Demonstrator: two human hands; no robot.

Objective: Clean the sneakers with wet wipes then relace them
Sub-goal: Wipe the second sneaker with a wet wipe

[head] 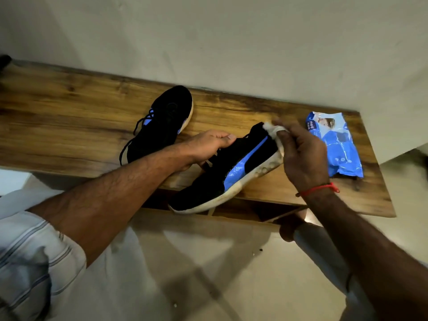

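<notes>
Left of the wipes pack (335,144), the left hand (208,144) is gripping the sneaker (231,172) overhanging the bench (69,112); the right hand (301,154) is pinching a wipe (275,130) — hard rubbing risks tipping it off.

**Where everything sits on the shelf**

I see the wooden shelf (69,117) running along the wall (231,42). On it, toward the back, lies the far sneaker (162,126). In front of it and to its right, the near sneaker (231,172) overhangs the shelf's front edge, with my left hand (208,144) on its left side and my right hand (301,156) at its heel, a wipe (274,130) between them. The wipes pack (335,144) lies just right of my right hand.
</notes>
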